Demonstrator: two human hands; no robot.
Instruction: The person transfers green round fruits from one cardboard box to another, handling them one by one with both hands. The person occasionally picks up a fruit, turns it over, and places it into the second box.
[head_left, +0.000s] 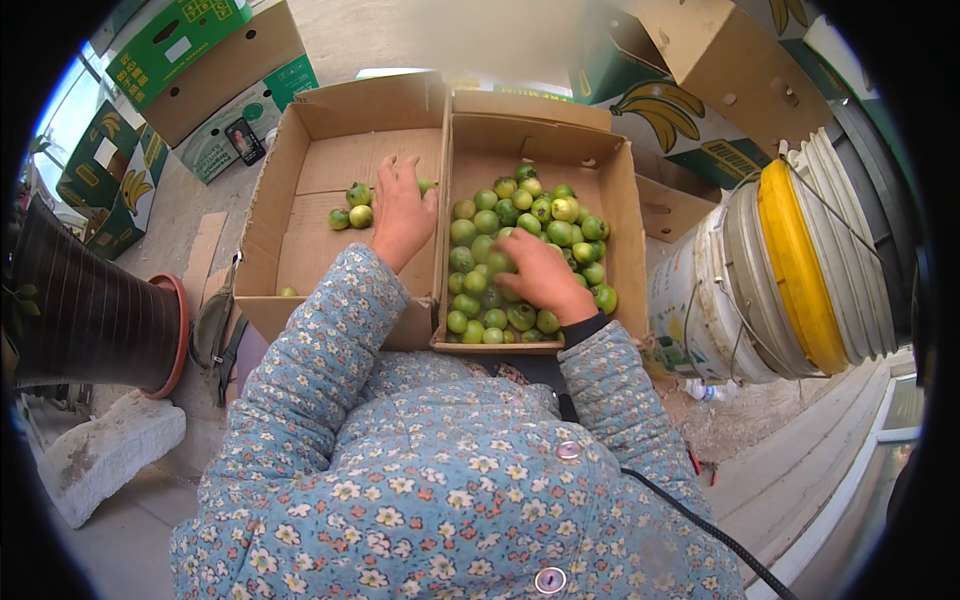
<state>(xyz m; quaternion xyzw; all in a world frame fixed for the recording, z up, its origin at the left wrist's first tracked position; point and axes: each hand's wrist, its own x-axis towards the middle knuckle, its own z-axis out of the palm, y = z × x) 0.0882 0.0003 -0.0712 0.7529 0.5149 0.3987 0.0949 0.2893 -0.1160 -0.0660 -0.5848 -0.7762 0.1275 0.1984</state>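
My left hand (405, 214) is over the left cardboard box (322, 259), fingers spread and pointing away from me. Left of it sit a few green tomatoes (361, 217), and another tomato (426, 185) shows beside its thumb; I see no grip on that one. A single tomato (288, 291) rests near the box's front left corner. The right cardboard box (626, 225) holds a heap of green tomatoes (560, 231). Into this heap reaches my right hand (551, 276), with a slightly blurred tomato (500, 262) between thumb and fingers. Its palm side is hidden.
Stacked plastic buckets (772, 262) lie sideways at the right. Banana cartons (660, 116) stand behind the boxes, others (217, 82) at the far left with a phone (246, 141) leaning there. A dark plant pot (97, 300) and a pale stone block (112, 450) are at left.
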